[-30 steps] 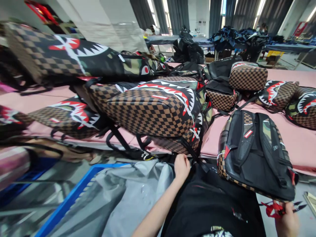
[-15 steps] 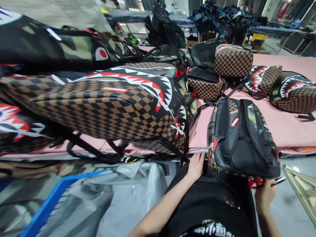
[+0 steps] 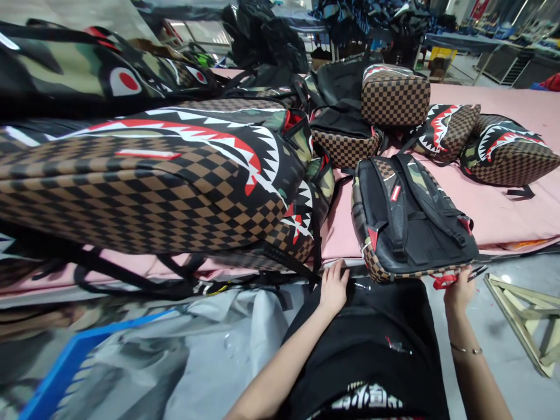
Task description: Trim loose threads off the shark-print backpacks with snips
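Note:
A small backpack (image 3: 431, 219) with black padded straps and checkered edges lies straps-up at the table's front edge. My right hand (image 3: 459, 290) is closed at its near right corner, around a slim two-pronged pointed tool (image 3: 478, 272); its exact kind is unclear. A red strip (image 3: 444, 282) shows beside those fingers; whether they grip it I cannot tell. Left of the backpack, my left hand (image 3: 334, 287) rests with fingers extended by the table edge, over black cloth, holding nothing visible. A large checkered backpack (image 3: 210, 192) with a shark-mouth print lies to its left.
More shark-print backpacks lie farther back, including one with a checkered base (image 3: 396, 99) and another at the right (image 3: 510, 151). The table has a pink cover (image 3: 516, 224). Grey sheeting (image 3: 219, 356) fills a blue-rimmed bin (image 3: 56, 373) at lower left. A pale frame (image 3: 522, 315) stands at right.
The view has shifted, so the bags appear farther left. My right hand has risen with the tool to the backpack's near edge, and the backpack sits farther onto the table. My left hand remains at the edge.

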`<action>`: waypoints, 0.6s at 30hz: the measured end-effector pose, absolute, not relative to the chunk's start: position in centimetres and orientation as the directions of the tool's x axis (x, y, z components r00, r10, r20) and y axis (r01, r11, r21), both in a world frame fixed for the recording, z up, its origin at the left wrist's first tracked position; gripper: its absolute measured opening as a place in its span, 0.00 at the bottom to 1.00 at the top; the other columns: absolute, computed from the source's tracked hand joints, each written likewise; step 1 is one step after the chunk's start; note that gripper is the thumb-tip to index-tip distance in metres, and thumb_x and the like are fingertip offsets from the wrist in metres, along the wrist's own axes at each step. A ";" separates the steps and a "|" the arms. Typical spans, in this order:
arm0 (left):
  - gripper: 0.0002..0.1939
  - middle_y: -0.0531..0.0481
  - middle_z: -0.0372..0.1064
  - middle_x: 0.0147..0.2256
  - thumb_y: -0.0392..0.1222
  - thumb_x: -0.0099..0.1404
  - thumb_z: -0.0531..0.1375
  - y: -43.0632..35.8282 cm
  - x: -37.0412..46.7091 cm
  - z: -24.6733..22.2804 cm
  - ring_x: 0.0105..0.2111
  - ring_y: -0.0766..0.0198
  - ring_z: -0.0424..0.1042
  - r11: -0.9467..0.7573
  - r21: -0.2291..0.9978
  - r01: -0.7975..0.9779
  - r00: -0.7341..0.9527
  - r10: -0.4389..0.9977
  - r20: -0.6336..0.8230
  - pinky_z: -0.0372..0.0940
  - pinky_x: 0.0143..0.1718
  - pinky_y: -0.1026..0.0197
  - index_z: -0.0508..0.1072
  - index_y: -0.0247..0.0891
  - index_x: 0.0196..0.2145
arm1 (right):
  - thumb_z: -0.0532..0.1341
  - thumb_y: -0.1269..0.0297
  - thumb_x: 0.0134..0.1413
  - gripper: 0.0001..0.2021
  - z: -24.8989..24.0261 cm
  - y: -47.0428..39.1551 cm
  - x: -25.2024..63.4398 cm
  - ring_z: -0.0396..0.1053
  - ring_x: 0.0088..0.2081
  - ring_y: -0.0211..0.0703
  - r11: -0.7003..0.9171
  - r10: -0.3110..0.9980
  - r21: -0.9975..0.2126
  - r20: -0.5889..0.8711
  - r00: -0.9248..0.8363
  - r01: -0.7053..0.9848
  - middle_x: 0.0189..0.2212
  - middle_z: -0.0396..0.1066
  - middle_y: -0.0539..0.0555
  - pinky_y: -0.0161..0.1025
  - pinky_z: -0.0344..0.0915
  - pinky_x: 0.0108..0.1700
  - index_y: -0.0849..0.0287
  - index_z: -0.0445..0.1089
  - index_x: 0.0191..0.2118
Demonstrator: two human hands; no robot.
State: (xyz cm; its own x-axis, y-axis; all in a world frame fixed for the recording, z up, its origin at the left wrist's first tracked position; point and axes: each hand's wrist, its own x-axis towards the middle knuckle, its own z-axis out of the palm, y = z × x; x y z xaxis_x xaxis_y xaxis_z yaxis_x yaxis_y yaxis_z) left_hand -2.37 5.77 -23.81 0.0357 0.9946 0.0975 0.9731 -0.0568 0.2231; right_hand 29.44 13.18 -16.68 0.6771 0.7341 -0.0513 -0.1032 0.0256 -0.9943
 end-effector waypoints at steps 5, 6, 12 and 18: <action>0.33 0.37 0.54 0.58 0.26 0.53 0.49 7.2 -1.9 -23.8 0.58 0.52 0.51 -0.122 0.218 0.968 0.098 0.989 0.115 0.50 0.56 0.48 0.55 0.30 0.58 | 0.58 0.48 0.47 0.26 -18.9 8.5 27.9 0.69 0.44 0.41 -0.057 0.686 -0.954 -0.252 0.682 -0.295 0.53 0.58 0.57 0.38 0.71 0.39 0.57 0.60 0.49; 0.34 0.35 0.55 0.56 0.26 0.52 0.50 7.5 -1.9 -23.8 0.56 0.51 0.54 -0.102 0.216 0.971 0.080 0.991 0.109 0.52 0.54 0.47 0.54 0.28 0.58 | 0.58 0.48 0.48 0.26 -19.2 7.4 27.4 0.70 0.45 0.41 -0.078 0.701 -0.953 -0.261 0.664 -0.293 0.54 0.58 0.57 0.39 0.70 0.40 0.56 0.60 0.50; 0.23 0.36 0.65 0.46 0.29 0.55 0.51 7.7 -2.0 -23.3 0.48 0.47 0.62 -0.014 0.195 0.981 0.001 0.998 0.062 0.59 0.46 0.44 0.66 0.34 0.49 | 0.55 0.47 0.51 0.28 -21.5 3.2 25.0 0.72 0.42 0.42 -0.203 0.755 -0.930 -0.349 0.556 -0.307 0.56 0.60 0.58 0.43 0.69 0.43 0.54 0.57 0.56; 0.25 0.36 0.63 0.52 0.28 0.58 0.48 4.8 -2.1 -23.5 0.56 0.52 0.57 -0.106 0.208 0.972 0.104 0.994 0.021 0.48 0.58 0.48 0.63 0.29 0.54 | 0.55 0.47 0.52 0.29 -22.3 3.0 24.8 0.72 0.39 0.38 -0.242 0.789 -0.940 -0.335 0.515 -0.240 0.54 0.63 0.57 0.39 0.70 0.40 0.55 0.57 0.57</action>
